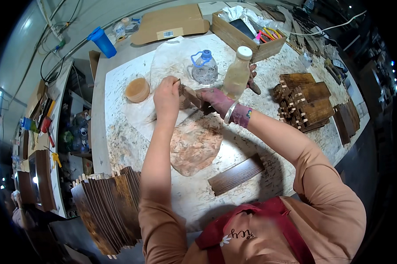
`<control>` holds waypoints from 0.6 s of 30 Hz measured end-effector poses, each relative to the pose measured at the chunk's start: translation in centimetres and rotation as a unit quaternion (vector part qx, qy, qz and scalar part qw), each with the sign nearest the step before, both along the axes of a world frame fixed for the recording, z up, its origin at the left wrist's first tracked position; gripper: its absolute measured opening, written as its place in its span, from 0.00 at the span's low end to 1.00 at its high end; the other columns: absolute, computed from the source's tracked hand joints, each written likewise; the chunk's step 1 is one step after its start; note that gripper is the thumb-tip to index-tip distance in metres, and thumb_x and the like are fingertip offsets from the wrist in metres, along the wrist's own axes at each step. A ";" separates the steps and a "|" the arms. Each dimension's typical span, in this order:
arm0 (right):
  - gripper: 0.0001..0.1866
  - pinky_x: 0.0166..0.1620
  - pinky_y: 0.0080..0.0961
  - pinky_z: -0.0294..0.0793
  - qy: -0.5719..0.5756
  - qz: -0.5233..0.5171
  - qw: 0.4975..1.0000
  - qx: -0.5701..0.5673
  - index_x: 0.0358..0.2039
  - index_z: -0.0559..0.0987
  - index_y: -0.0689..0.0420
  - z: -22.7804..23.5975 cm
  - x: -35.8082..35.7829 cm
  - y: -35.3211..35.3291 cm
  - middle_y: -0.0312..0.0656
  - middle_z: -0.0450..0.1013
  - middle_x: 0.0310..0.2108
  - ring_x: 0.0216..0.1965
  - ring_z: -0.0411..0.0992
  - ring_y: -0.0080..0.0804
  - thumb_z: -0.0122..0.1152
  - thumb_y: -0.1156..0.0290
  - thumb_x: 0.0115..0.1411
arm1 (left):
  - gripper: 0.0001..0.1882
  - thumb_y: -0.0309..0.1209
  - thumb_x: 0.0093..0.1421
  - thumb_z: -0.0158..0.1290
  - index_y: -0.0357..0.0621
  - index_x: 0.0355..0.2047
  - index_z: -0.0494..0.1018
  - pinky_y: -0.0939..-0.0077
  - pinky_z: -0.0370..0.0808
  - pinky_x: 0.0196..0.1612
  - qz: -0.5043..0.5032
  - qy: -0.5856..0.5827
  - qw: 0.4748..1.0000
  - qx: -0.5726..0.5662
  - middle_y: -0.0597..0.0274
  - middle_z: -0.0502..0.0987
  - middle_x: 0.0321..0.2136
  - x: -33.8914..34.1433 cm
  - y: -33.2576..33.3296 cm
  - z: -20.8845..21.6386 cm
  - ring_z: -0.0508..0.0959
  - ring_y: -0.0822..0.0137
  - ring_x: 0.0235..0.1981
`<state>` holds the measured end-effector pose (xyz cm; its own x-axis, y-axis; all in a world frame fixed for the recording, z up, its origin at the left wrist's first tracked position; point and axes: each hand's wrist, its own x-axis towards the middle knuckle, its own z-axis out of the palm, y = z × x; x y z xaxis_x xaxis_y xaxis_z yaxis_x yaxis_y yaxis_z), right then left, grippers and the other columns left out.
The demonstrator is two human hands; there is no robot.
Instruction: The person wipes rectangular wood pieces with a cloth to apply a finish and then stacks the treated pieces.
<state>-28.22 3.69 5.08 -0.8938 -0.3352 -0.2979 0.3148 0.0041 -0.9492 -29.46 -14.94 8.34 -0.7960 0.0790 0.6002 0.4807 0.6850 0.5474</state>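
Note:
My bare left hand (167, 99) is closed at the middle of the table, fingertips pinched at the upper end of a brown wooden piece (192, 97). My right hand (222, 103), in a stained pink-purple glove, is closed on the other end of that piece. Its exact shape is partly hidden by my fingers. Just below it, a small brown container (184, 104) shows partly behind my left hand. A tub of tan paste (137, 90) sits left of my left hand. Nearer to me lie a stained cloth (196, 147) and a dark grained wood slat (236, 174).
Behind my hands stand a clear blue-capped jug (204, 68) and a white-capped bottle (237, 75). Stacked brown wood pieces (310, 101) lie at right; a row of slats (108, 209) stands at lower left. At the back are flat cardboard (172, 22) and a wooden tool box (269, 49).

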 end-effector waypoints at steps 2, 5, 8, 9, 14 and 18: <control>0.20 0.33 0.22 0.70 0.028 -0.045 0.999 0.007 0.47 0.78 0.61 0.4 -0.1 0.2 0.42 0.76 0.30 0.28 0.72 0.26 0.50 0.59 0.65 | 0.05 0.28 0.61 0.51 0.40 0.34 0.74 0.60 0.72 0.40 0.000 -0.030 0.999 0.022 0.54 0.77 0.33 0.2 0.3 0.5 0.76 0.51 0.37; 0.19 0.34 0.24 0.70 0.105 -0.128 0.986 0.029 0.46 0.79 0.61 -0.1 -0.7 -0.9 0.42 0.76 0.30 0.28 0.71 0.26 0.49 0.60 0.65 | 0.05 0.28 0.61 0.51 0.39 0.34 0.74 0.60 0.73 0.40 -0.012 -0.037 0.999 0.027 0.54 0.77 0.33 0.8 1.4 1.1 0.77 0.51 0.36; 0.18 0.34 0.24 0.72 0.122 -0.080 0.984 0.103 0.45 0.79 0.59 0.4 0.4 -1.0 0.42 0.77 0.30 0.28 0.72 0.27 0.49 0.60 0.66 | 0.05 0.28 0.61 0.51 0.39 0.33 0.74 0.60 0.73 0.40 -0.020 0.001 1.000 0.000 0.53 0.77 0.32 0.8 1.9 0.7 0.77 0.49 0.36; 0.18 0.33 0.26 0.73 0.050 -0.022 0.998 0.024 0.43 0.79 0.60 0.2 0.3 -0.1 0.42 0.77 0.29 0.27 0.72 0.28 0.51 0.59 0.66 | 0.05 0.28 0.61 0.51 0.39 0.33 0.74 0.60 0.73 0.41 -0.014 -0.004 1.000 -0.001 0.53 0.77 0.33 0.4 1.4 0.7 0.77 0.49 0.36; 0.19 0.38 0.38 0.81 -0.234 0.026 0.889 -0.392 0.51 0.72 0.63 2.0 5.5 3.8 0.51 0.77 0.37 0.35 0.79 0.39 0.48 0.62 0.68 | 0.11 0.31 0.61 0.54 0.36 0.40 0.75 0.60 0.72 0.45 0.009 -0.030 0.999 -0.022 0.48 0.77 0.37 0.1 -0.6 -1.5 0.76 0.47 0.41; 0.20 0.46 0.39 0.79 -0.272 -0.006 0.797 -0.540 0.55 0.67 0.66 2.8 12.3 8.9 0.51 0.74 0.45 0.42 0.77 0.42 0.48 0.64 0.69 | 0.19 0.34 0.61 0.56 0.37 0.49 0.73 0.62 0.72 0.48 0.031 0.007 0.999 0.027 0.47 0.77 0.39 5.3 1.4 -0.4 0.76 0.51 0.43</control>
<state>-15.95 12.64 7.85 -0.7364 -0.6503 -0.1864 0.6741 -0.7288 -0.1204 -24.17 -13.57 7.99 -0.7895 -0.0028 0.6137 0.4465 0.6834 0.5776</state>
